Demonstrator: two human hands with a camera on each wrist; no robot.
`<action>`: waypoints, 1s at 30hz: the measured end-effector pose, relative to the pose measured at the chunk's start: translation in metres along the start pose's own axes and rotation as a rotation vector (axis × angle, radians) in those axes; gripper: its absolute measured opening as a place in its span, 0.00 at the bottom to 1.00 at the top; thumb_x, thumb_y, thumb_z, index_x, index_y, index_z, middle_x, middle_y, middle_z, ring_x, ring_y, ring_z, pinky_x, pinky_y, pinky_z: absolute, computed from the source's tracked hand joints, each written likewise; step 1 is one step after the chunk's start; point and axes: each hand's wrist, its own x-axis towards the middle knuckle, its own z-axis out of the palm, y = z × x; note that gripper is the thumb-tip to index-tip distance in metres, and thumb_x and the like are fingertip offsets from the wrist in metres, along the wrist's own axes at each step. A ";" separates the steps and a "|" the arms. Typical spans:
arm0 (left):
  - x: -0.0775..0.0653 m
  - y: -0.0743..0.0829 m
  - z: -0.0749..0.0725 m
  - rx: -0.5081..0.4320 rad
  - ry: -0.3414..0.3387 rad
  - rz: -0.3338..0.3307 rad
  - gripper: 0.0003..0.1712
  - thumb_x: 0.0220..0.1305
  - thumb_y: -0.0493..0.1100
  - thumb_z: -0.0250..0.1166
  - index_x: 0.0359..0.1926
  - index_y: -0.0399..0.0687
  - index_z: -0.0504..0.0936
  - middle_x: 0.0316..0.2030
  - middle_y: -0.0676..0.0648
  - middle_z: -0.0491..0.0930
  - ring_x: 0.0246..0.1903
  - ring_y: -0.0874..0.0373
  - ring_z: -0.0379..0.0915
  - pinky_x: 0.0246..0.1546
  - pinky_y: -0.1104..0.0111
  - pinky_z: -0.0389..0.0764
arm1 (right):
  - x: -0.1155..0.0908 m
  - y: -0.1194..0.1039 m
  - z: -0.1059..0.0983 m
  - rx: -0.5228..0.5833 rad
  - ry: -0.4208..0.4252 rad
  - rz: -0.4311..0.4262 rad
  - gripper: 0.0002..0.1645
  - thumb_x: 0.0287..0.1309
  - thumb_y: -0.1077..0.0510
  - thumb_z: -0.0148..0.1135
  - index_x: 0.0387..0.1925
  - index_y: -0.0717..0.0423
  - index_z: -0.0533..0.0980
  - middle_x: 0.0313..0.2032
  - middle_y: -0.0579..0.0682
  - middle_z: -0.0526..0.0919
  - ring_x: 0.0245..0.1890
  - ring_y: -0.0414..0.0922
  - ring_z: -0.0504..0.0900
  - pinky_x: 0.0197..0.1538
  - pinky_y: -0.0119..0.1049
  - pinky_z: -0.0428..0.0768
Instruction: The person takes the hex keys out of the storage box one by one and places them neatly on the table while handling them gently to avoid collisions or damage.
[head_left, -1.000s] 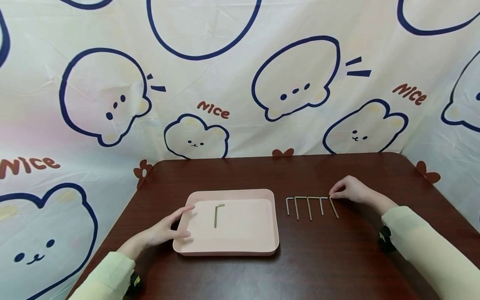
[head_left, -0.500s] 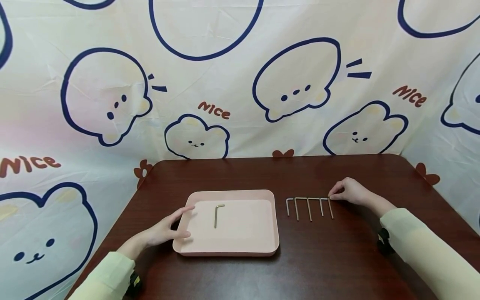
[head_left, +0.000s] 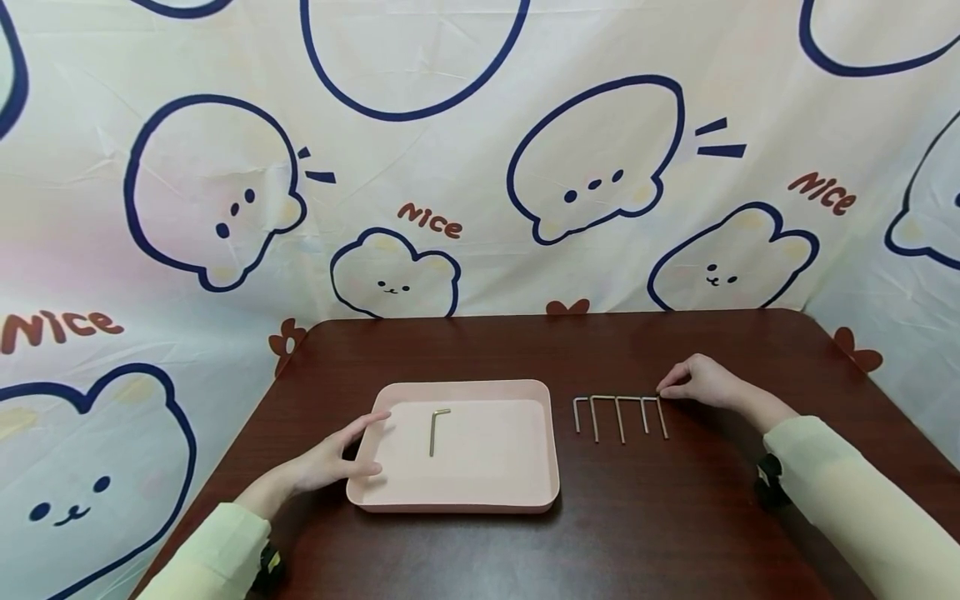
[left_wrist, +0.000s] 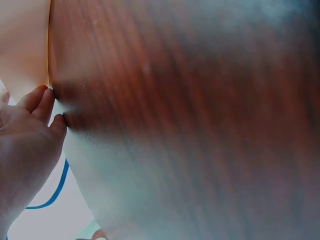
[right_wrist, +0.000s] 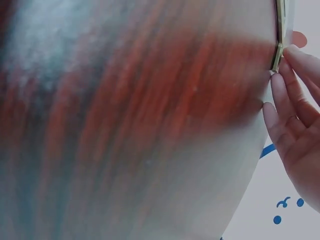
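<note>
My right hand [head_left: 701, 382] pinches the rightmost hex key [head_left: 663, 421] near its bend. Its long arm points toward me, and it lies at the end of a row of several L-shaped hex keys [head_left: 619, 421] on the table. The keys differ in length, with their short arms along the far side. In the right wrist view, fingertips meet the bent end of a hex key [right_wrist: 280, 35]. My left hand [head_left: 322, 467] rests on the left rim of a pink tray [head_left: 495, 454], thumb and index finger spread over it. Another hex key [head_left: 432, 433] lies inside the tray.
The dark brown wooden table [head_left: 495, 554] has rounded far corners. Behind it hangs a pale cloth [head_left: 480, 167] with blue cartoon outlines. The tray stands left of the row of keys, with a narrow gap between.
The rightmost hex key has shifted left and turned, so it now stands nearly in line with its neighbours; my right hand moved slightly with it. My left hand and the tray stay put.
</note>
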 end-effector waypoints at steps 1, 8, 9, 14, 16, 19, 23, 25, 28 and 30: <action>0.000 0.001 0.000 0.001 0.000 0.002 0.46 0.59 0.44 0.71 0.73 0.45 0.57 0.70 0.32 0.54 0.68 0.36 0.48 0.62 0.38 0.48 | 0.000 -0.001 -0.001 0.004 -0.002 -0.002 0.05 0.58 0.63 0.67 0.35 0.60 0.86 0.33 0.48 0.85 0.33 0.45 0.76 0.41 0.41 0.76; 0.000 0.002 0.000 -0.009 -0.007 0.000 0.46 0.59 0.44 0.71 0.73 0.46 0.57 0.70 0.33 0.54 0.68 0.37 0.48 0.62 0.38 0.48 | 0.002 -0.007 -0.007 0.026 0.001 0.008 0.07 0.60 0.61 0.66 0.36 0.61 0.85 0.33 0.49 0.85 0.31 0.45 0.76 0.35 0.36 0.76; 0.000 0.001 -0.001 -0.010 -0.008 -0.001 0.46 0.59 0.44 0.71 0.73 0.46 0.57 0.70 0.33 0.54 0.68 0.37 0.48 0.62 0.38 0.48 | 0.002 -0.008 -0.008 0.022 0.006 0.012 0.07 0.60 0.60 0.66 0.37 0.61 0.85 0.33 0.49 0.85 0.32 0.45 0.76 0.36 0.36 0.76; 0.001 0.000 0.000 -0.012 -0.005 -0.017 0.46 0.59 0.45 0.70 0.73 0.46 0.57 0.70 0.33 0.54 0.68 0.37 0.48 0.62 0.38 0.47 | 0.004 -0.018 -0.014 -0.005 0.010 0.001 0.09 0.61 0.60 0.65 0.38 0.61 0.85 0.36 0.50 0.86 0.35 0.45 0.78 0.40 0.37 0.78; 0.001 0.000 0.000 -0.008 -0.006 -0.023 0.46 0.59 0.46 0.71 0.73 0.47 0.56 0.70 0.33 0.54 0.68 0.37 0.48 0.62 0.38 0.47 | 0.005 -0.023 -0.016 -0.022 0.007 -0.024 0.09 0.61 0.59 0.65 0.38 0.62 0.85 0.36 0.50 0.86 0.36 0.45 0.79 0.40 0.38 0.78; 0.001 0.001 0.000 -0.009 -0.002 -0.033 0.46 0.59 0.46 0.71 0.73 0.48 0.57 0.70 0.34 0.54 0.68 0.38 0.48 0.63 0.38 0.46 | 0.009 -0.030 -0.018 -0.044 0.008 -0.055 0.09 0.61 0.59 0.66 0.38 0.61 0.85 0.36 0.50 0.86 0.36 0.45 0.80 0.40 0.39 0.78; 0.001 0.003 -0.001 0.000 -0.002 -0.027 0.46 0.58 0.45 0.71 0.73 0.47 0.57 0.70 0.33 0.54 0.68 0.37 0.48 0.62 0.37 0.46 | 0.014 -0.040 -0.021 -0.056 -0.001 -0.079 0.09 0.61 0.58 0.66 0.38 0.60 0.85 0.37 0.49 0.85 0.36 0.44 0.80 0.40 0.39 0.78; 0.001 0.004 -0.001 0.002 -0.005 -0.022 0.46 0.58 0.45 0.71 0.73 0.47 0.57 0.70 0.33 0.54 0.68 0.37 0.48 0.62 0.37 0.47 | 0.016 -0.046 -0.021 -0.060 -0.013 -0.086 0.09 0.61 0.58 0.66 0.39 0.60 0.85 0.37 0.48 0.85 0.36 0.44 0.80 0.40 0.40 0.78; 0.001 0.005 -0.001 -0.001 -0.003 -0.025 0.46 0.58 0.44 0.71 0.73 0.47 0.57 0.70 0.33 0.54 0.68 0.37 0.48 0.62 0.38 0.47 | 0.020 -0.056 -0.022 -0.066 -0.027 -0.107 0.09 0.61 0.58 0.65 0.40 0.59 0.85 0.37 0.47 0.85 0.35 0.43 0.79 0.40 0.39 0.78; 0.001 0.004 -0.001 0.000 -0.004 -0.029 0.47 0.58 0.45 0.71 0.73 0.47 0.57 0.70 0.33 0.54 0.68 0.37 0.48 0.62 0.37 0.47 | 0.022 -0.063 -0.021 -0.063 -0.036 -0.127 0.09 0.61 0.59 0.65 0.40 0.60 0.85 0.37 0.47 0.85 0.34 0.43 0.79 0.39 0.39 0.78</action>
